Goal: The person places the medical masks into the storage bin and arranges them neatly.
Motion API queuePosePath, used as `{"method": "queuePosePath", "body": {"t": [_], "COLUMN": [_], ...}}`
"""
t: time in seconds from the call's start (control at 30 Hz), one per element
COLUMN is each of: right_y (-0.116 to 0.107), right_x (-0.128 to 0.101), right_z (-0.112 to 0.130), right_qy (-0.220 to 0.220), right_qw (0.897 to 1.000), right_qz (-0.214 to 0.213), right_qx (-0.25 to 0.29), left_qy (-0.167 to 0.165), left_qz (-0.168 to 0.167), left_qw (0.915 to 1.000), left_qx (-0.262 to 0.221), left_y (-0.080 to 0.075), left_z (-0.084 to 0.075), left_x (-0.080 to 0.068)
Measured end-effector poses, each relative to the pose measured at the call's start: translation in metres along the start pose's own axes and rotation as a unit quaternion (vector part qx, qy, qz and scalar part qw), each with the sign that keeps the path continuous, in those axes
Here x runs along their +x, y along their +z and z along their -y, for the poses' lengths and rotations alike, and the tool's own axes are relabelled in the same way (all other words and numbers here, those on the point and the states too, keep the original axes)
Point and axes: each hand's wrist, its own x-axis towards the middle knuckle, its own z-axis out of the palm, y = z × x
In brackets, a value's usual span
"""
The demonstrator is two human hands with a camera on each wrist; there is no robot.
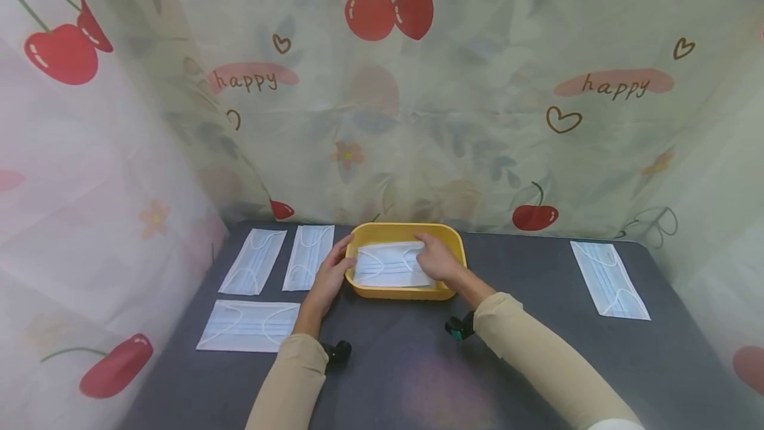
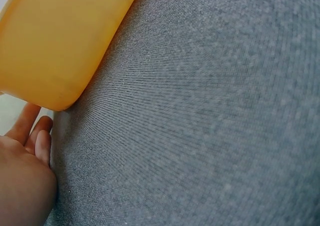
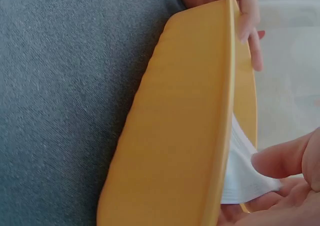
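A yellow plastic basket (image 1: 406,293) stands near the back edge of the table, with a light blue pleated face mask (image 1: 388,264) lying in it, white ear loops on top. My left hand (image 1: 325,281) holds the basket's left end, its thumb at the rim; in the left wrist view its fingers (image 2: 44,146) lie beside the basket's end. My right hand (image 1: 440,261) reaches over the basket's right side. In the right wrist view its thumb (image 3: 280,158) and fingers pinch the mask's corner (image 3: 245,173) just inside the rim.
Left of the basket lie three more masks: one far left (image 1: 253,262), one beside it (image 1: 308,257), one crosswise in front (image 1: 247,327). Another mask (image 1: 610,281) lies at the far right. A printed curtain (image 1: 453,118) hangs behind and beside the dark grey table (image 1: 525,284).
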Motion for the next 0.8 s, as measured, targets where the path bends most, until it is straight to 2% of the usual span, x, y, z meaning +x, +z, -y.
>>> {"method": "queuePosePath", "body": {"t": [0.23, 0.43, 0.57, 0.7, 0.8], "right_y": [-0.004, -0.005, -0.006, -0.01, -0.013], "right_x": [-0.001, -0.002, -0.003, -0.009, -0.014], "right_z": [0.002, 0.001, 0.001, 0.002, 0.002], "right_qy": [-0.013, -0.004, -0.023, -0.063, -0.103], "right_qw": [1.0, 1.0, 0.999, 0.994, 0.982], "right_qz": [0.018, 0.021, 0.021, 0.028, 0.024], "right_qx": [-0.014, -0.015, -0.037, -0.089, -0.158], "left_qy": [0.002, 0.004, 0.002, 0.0, 0.0], "left_qz": [-0.004, -0.004, -0.002, -0.001, -0.001], "left_qw": [1.0, 1.0, 1.0, 1.0, 1.0], "left_qx": [-0.003, -0.006, -0.009, -0.007, -0.004], "left_y": [0.001, 0.001, 0.001, 0.002, 0.001], "left_z": [-0.001, 0.0, -0.001, -0.002, -0.002], "left_x": [-0.001, 0.0, -0.001, 0.0, 0.0]}}
